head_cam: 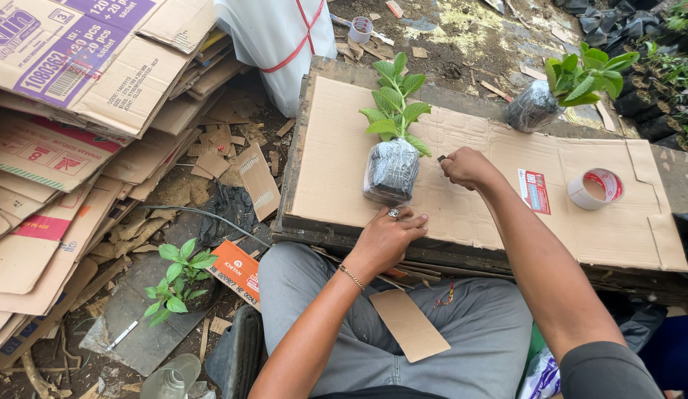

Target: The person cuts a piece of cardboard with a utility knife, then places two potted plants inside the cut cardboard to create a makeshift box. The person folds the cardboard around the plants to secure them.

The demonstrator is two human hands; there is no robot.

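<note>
Wrapped seedling (392, 159) between hands, tape roll (597, 188) right — second seedling (551, 96) beyond

**What I'm wearing**

My left hand (386, 238) carries a chunky silver ring on one finger, and a thin gold chain bracelet circles that wrist. My right hand (466, 166) is bare of jewellery. A dark grey short sleeve covers my right upper arm. My trousers are light grey.
</note>
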